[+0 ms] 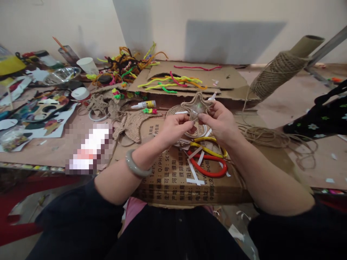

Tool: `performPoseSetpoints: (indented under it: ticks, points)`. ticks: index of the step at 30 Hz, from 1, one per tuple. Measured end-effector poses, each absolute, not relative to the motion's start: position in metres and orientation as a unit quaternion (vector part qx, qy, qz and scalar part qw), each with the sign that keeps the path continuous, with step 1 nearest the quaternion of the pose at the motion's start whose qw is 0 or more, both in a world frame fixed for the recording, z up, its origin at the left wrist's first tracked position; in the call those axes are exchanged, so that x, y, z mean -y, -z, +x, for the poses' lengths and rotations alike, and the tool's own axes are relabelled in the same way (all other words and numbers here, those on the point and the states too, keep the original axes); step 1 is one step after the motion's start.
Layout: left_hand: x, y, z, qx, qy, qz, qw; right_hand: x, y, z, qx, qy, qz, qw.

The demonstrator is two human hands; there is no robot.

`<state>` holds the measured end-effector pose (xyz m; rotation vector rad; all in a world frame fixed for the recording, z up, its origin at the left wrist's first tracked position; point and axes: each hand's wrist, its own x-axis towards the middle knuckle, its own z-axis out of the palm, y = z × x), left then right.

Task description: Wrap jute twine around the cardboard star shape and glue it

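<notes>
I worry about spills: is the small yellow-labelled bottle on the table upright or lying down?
Lying down: the bottle stretches sideways, its nozzle pointing to the picture's left.

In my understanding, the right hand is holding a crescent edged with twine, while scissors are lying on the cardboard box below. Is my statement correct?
Only the shape is wrong: the head view shows the right hand holding a twine-edged star. The scissors are indeed lying on the cardboard box below.
</notes>
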<state>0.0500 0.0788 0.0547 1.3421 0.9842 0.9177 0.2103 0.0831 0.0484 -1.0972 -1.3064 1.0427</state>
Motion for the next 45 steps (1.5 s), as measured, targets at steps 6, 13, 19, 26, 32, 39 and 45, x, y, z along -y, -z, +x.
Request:
performPoseSetpoints:
  ticks: [6, 13, 19, 26, 32, 39, 45]
  points:
    - [-0.078, -0.054, 0.051, -0.411, -0.398, 0.561, 0.598, -0.083, -0.045, 0.208, 0.548, -0.440, -0.461, 0.542]
    - [-0.079, -0.052, 0.056, -0.436, -0.415, 0.520, 0.606, -0.083, -0.042, 0.207, 0.561, -0.433, -0.456, 0.539]
    - [-0.079, -0.051, 0.056, -0.431, -0.428, 0.524, 0.597, -0.084, -0.037, 0.211, 0.596, -0.410, -0.445, 0.528]
    - [-0.078, -0.052, 0.057, -0.448, -0.417, 0.563, 0.556, -0.085, -0.032, 0.210, 0.593, -0.391, -0.452, 0.539]
    - [-0.079, -0.051, 0.058, -0.442, -0.422, 0.559, 0.560, -0.086, -0.031, 0.209, 0.595, -0.383, -0.449, 0.544]
    - [-0.077, -0.053, 0.057, -0.430, -0.421, 0.557, 0.573, -0.086, -0.037, 0.211, 0.599, -0.395, -0.458, 0.525]
    - [-0.083, -0.044, 0.055, -0.430, -0.430, 0.543, 0.579, -0.085, -0.042, 0.216, 0.605, -0.437, -0.438, 0.501]
